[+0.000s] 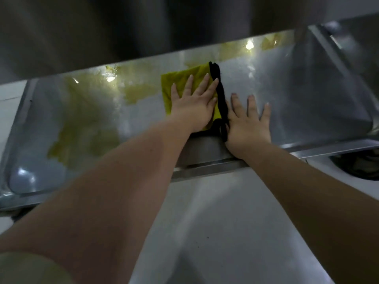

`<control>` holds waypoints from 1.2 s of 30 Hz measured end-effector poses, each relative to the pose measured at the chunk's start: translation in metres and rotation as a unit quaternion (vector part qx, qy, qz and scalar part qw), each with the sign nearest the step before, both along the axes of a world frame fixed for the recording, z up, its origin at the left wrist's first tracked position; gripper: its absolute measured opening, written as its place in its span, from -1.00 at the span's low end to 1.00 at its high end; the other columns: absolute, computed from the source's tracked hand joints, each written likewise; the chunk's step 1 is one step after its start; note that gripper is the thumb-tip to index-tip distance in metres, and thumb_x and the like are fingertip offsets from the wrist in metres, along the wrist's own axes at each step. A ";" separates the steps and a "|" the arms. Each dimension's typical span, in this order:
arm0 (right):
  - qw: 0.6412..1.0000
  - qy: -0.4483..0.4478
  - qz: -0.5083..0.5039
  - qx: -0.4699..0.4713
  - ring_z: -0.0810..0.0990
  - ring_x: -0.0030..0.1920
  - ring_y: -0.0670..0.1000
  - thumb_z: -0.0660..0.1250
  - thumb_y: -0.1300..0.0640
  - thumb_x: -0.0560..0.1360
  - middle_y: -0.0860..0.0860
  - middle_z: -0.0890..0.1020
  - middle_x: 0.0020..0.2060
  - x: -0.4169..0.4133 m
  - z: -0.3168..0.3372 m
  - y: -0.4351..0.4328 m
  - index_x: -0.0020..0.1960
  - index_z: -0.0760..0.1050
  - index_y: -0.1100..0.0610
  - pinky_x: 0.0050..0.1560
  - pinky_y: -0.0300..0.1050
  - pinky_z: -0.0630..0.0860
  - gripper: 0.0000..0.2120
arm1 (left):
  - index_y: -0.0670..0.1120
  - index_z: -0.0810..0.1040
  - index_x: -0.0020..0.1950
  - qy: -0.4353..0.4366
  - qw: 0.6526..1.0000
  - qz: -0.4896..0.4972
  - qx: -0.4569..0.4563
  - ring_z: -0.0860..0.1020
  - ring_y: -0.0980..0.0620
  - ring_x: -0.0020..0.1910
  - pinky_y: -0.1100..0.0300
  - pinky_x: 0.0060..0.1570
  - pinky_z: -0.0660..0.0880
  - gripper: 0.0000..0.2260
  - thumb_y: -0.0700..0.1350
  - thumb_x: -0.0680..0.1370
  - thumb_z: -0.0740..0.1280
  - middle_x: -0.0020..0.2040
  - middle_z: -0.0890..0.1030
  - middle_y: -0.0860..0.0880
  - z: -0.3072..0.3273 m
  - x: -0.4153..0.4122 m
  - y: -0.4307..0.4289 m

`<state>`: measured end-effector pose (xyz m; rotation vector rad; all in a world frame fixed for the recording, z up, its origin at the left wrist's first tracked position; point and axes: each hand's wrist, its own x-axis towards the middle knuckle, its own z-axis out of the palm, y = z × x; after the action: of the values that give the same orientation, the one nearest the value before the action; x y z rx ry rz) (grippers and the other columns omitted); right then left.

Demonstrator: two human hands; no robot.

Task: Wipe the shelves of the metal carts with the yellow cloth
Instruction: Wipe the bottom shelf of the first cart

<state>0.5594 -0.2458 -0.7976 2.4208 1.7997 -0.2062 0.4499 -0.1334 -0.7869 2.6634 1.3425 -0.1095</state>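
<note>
A yellow cloth [176,83] with a black hem lies flat on the lower metal cart shelf [287,95], near its middle. My left hand [194,105] presses down on the cloth with straight, spread fingers. My right hand [249,121] lies flat on the bare shelf just right of the cloth's black edge, fingers spread, holding nothing. The shelf surface shines wet and shows yellowish reflections to the left and along its far side.
The cart's upper shelf [143,27] overhangs the far side as a dark metal slab. A raised rim [215,167] runs along the near edge. White floor [225,222] lies below, and a round opening [359,165] sits at the right.
</note>
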 end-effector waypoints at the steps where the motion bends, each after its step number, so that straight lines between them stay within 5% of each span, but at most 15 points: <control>1: 1.000 0.000 -0.002 -0.004 -0.27 0.55 0.23 -0.17 -0.11 0.64 -0.02 -0.25 0.58 0.001 0.000 0.000 0.59 -0.25 0.01 0.45 0.39 -0.27 -0.42 | 0.24 -0.15 0.58 0.003 1.000 0.001 -0.002 -0.20 -0.08 0.58 -0.32 0.44 -0.25 -0.53 0.17 0.67 -0.14 0.61 -0.15 0.15 0.000 0.005 0.003; 9: 1.000 0.015 -0.013 0.011 -0.27 0.56 0.19 -0.13 -0.21 0.62 -0.06 -0.22 0.58 0.004 -0.001 0.002 0.60 -0.25 -0.05 0.46 0.38 -0.27 -0.37 | 0.37 -0.15 0.53 -0.018 0.995 0.099 -0.013 -0.23 -0.19 0.57 -0.50 0.33 -0.23 -0.53 0.29 0.62 -0.13 0.61 -0.21 0.00 -0.004 0.006 -0.014; 14: 0.999 0.042 -0.004 0.026 -0.25 0.56 0.17 -0.16 -0.22 0.63 -0.09 -0.19 0.59 0.007 0.002 0.002 0.57 -0.26 -0.17 0.47 0.34 -0.28 -0.44 | 0.36 -0.03 0.53 -0.029 0.995 0.093 0.027 -0.13 -0.07 0.59 -0.34 0.44 -0.18 -0.45 0.40 0.55 -0.06 0.62 -0.09 0.09 -0.006 -0.033 0.011; 20: 0.999 0.042 -0.016 0.027 -0.23 0.57 0.16 -0.16 -0.29 0.59 -0.11 -0.16 0.59 0.007 0.000 0.003 0.57 -0.20 -0.21 0.47 0.35 -0.27 -0.41 | 0.35 -0.02 0.54 -0.013 0.978 0.207 0.016 -0.12 -0.05 0.59 -0.22 0.50 -0.17 -0.48 0.35 0.59 -0.03 0.62 -0.08 0.10 -0.004 -0.138 0.059; 25: 0.999 0.027 -0.020 0.027 -0.23 0.56 0.24 -0.17 -0.29 0.59 -0.07 -0.14 0.59 0.003 -0.002 0.004 0.58 -0.20 -0.17 0.44 0.40 -0.27 -0.40 | 0.37 -0.07 0.53 0.010 0.978 0.207 -0.003 -0.18 -0.12 0.58 -0.31 0.46 -0.20 -0.51 0.32 0.61 -0.07 0.61 -0.14 0.11 -0.001 -0.129 0.058; 32: 0.999 0.033 -0.034 0.027 -0.23 0.55 0.28 -0.14 -0.34 0.57 -0.01 -0.16 0.59 0.007 -0.002 0.003 0.57 -0.17 -0.21 0.48 0.33 -0.27 -0.38 | 0.39 -0.09 0.52 0.006 0.995 0.103 -0.007 -0.22 -0.15 0.57 -0.39 0.40 -0.24 -0.50 0.34 0.59 -0.08 0.61 -0.16 0.11 -0.005 -0.013 0.023; 36: 0.999 0.035 -0.030 0.018 -0.25 0.55 0.25 -0.14 -0.35 0.57 -0.03 -0.19 0.59 0.008 -0.001 0.004 0.57 -0.20 -0.22 0.48 0.32 -0.27 -0.37 | 0.38 -0.05 0.53 -0.010 0.997 0.079 0.009 -0.17 -0.08 0.58 -0.30 0.46 -0.19 -0.48 0.38 0.57 -0.08 0.61 -0.11 0.11 -0.008 -0.031 0.021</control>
<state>0.5678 -0.2422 -0.7987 2.5239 1.7751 -0.2702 0.4192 -0.1120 -0.7951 2.5524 1.5484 -0.0521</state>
